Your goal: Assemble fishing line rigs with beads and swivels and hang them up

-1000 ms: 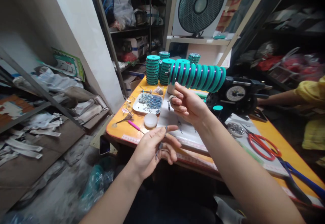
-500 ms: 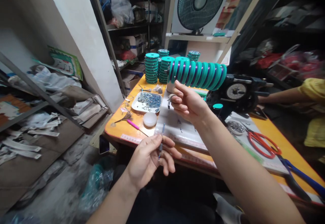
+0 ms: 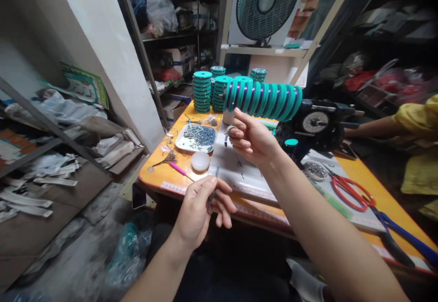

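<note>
My left hand (image 3: 196, 208) is pinched, thumb against index finger, on a small blue-and-white spiral piece (image 3: 217, 170) whose tip sticks up above the fingers. Its other fingers are loosely spread, with a dark bit partly hidden among them. Higher up, my right hand (image 3: 253, 137) has its fingertips drawn together just below a row of green foam winding spools (image 3: 263, 99) on a machine shaft. What those fingertips hold is too small to make out. A small dark piece (image 3: 226, 143) hangs beside its curled fingers, near a pale band.
On the yellow table (image 3: 153, 174) are a white tray (image 3: 178, 146) of small blue pieces, a round white lid (image 3: 200, 161) and a pink-handled needle tool (image 3: 177, 169). Red-handled scissors (image 3: 352, 192) and stacked green spools (image 3: 202, 92) lie further off. Another person's arm (image 3: 369, 126) is at the right.
The camera view has shifted slightly. My left hand has turned a little, so the dark bit in its fingers shows less. My right hand keeps nearly the same pose by the spools.
</note>
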`<state>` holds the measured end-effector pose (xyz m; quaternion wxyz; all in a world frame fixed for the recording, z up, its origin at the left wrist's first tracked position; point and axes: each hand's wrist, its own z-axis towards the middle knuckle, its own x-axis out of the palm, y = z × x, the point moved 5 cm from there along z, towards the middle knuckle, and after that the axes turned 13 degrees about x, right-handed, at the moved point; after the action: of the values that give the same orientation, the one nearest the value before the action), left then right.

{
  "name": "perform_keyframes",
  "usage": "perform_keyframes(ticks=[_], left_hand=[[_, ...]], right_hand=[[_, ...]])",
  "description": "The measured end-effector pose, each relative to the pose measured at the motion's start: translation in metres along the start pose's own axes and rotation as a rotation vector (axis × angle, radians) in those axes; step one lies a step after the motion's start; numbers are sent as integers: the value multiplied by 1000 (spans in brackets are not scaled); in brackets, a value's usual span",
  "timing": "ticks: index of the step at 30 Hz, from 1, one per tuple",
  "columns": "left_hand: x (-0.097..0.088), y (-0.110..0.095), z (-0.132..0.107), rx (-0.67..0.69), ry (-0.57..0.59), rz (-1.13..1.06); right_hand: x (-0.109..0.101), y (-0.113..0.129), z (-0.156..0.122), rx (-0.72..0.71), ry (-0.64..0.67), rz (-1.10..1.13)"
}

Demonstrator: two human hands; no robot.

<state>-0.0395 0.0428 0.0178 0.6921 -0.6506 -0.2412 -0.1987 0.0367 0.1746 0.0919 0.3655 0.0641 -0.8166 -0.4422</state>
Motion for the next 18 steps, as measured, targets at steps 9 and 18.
perform_keyframes(ticks=[9, 18], left_hand=[[-2, 5, -4, -12, -61, -28], [-7, 11, -1, 52, -46, 63]], right_hand=[[2, -2, 1, 12, 2, 9], [-1, 11, -10, -136, 113, -333]])
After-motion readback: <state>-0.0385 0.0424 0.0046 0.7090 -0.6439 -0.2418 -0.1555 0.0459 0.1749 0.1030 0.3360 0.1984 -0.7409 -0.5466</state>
